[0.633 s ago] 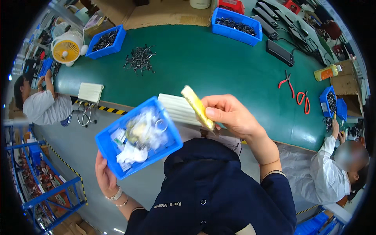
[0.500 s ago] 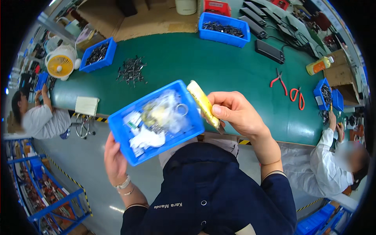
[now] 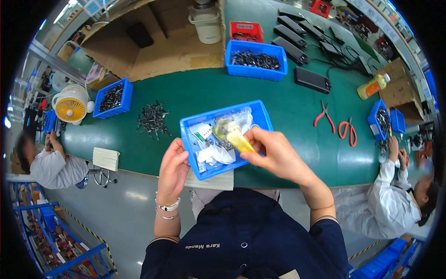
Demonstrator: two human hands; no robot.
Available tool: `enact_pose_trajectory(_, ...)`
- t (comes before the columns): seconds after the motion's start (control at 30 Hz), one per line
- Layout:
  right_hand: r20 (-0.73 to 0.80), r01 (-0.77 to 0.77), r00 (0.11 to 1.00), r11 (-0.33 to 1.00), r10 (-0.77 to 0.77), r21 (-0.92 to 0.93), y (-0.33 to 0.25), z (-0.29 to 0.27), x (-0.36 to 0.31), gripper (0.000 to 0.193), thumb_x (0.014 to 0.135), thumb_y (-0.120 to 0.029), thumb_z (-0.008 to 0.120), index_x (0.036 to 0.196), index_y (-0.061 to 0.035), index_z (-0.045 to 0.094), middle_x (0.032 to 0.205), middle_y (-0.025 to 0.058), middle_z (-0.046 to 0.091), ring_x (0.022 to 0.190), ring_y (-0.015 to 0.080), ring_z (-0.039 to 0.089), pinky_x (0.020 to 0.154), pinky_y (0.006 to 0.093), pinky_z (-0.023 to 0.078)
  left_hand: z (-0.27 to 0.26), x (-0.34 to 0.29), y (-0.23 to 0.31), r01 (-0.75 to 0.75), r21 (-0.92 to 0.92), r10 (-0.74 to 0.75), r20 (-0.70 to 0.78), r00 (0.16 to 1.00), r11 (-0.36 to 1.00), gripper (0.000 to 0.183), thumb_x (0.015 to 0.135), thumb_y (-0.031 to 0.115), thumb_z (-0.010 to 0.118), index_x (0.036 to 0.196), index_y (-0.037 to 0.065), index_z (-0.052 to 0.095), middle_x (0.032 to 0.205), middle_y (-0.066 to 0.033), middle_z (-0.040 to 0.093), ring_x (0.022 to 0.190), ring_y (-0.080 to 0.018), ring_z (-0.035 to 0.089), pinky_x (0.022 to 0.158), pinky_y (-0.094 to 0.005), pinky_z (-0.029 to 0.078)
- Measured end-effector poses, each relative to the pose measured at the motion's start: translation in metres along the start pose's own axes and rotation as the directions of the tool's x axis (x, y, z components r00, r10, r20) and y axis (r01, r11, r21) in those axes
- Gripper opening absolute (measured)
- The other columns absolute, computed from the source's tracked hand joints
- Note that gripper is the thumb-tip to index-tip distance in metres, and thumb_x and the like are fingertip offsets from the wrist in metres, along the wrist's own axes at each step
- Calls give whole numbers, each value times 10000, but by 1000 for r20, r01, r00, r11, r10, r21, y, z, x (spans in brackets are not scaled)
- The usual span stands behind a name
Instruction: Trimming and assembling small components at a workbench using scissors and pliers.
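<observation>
My left hand [image 3: 174, 165] grips the left wall of a blue plastic bin [image 3: 262, 114], tilted slightly over the front of the green table. Inside it lie crumpled white tissue [image 3: 216, 154], a white-and-green packet [image 3: 201, 134], clear plastic film [image 3: 244, 118] and a yellowish-green lump [image 3: 221, 128]. My right hand [image 3: 275, 152] is closed on an oblong yellow piece with a pale end, the yellow piece [image 3: 239, 142], held over the right part of the bin. What exactly this piece is does not show.
Small black parts [image 3: 153, 120] lie heaped on the green table [image 3: 195, 88]. Blue bins of black parts [image 3: 255, 72], red-handled pliers [image 3: 325, 116], red-handled cutters [image 3: 347, 132], a bottle [image 3: 374, 87] and a fan [image 3: 72, 106] surround me. Two people sit at either side.
The bin has moved right and away from me, over the table edge. My right hand has brought the yellow piece from beside the bin to above its contents.
</observation>
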State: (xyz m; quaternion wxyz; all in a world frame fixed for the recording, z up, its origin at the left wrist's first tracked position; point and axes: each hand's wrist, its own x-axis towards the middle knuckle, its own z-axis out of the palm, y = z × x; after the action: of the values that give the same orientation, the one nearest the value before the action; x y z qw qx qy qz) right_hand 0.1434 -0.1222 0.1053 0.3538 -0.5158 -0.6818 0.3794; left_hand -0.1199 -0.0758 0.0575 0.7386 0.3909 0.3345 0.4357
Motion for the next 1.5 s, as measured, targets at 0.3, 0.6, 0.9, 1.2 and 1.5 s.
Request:
enact_pose_trajectory(0.3, 84, -113, 992, 974, 98, 197, 17, 20, 44, 372, 897, -105, 635, 1223, -19, 478, 806, 71, 639, 670, 160, 595, 595, 291, 453, -15, 16, -3, 67, -44, -65, 41, 997, 997, 72, 917, 100, 514, 982, 73, 498, 880, 30, 523, 777, -56, 440, 719, -228, 360)
enact_pose_trajectory(0.6, 242, -277, 959, 640, 144, 717, 18, 12, 71, 439, 967, -145, 556, 1354, 14, 423, 916, 65, 635, 780, 121, 593, 728, 238, 466, -21, 21, -2, 86, -49, -83, 58, 995, 995, 61, 916, 101, 512, 969, 75, 498, 862, 36, 496, 783, -60, 427, 721, -226, 353)
enact_pose_trajectory(0.9, 293, -332, 943, 515, 158, 790, 11, 18, 73, 482, 956, -186, 574, 1364, 17, 417, 922, 64, 615, 798, 120, 590, 737, 234, 458, -27, 16, -6, 99, -74, -96, 40, 995, 992, 58, 909, 106, 514, 957, 75, 501, 870, 37, 495, 789, -61, 427, 727, -224, 349)
enact_pose_trajectory(1.2, 98, 204, 979, 869, -179, -451, 12, 34, 70, 202, 882, -115, 634, 1057, -52, 556, 797, 108, 630, 713, 307, 628, 620, 373, 483, -28, 20, -4, 73, -98, -72, 13, 997, 992, 72, 909, 102, 510, 975, 74, 512, 859, 40, 484, 781, -61, 420, 726, -223, 351)
enact_pose_trajectory(1.5, -244, 107, 953, 951, -182, -290, 17, 8, 47, 190, 859, -112, 669, 1021, -50, 593, 808, 127, 655, 658, 295, 625, 574, 373, 480, -56, 56, 23, -132, -231, 82, -214, 973, 964, 119, 952, 129, 505, 1047, 62, 529, 897, 17, 543, 815, -64, 493, 784, -238, 433)
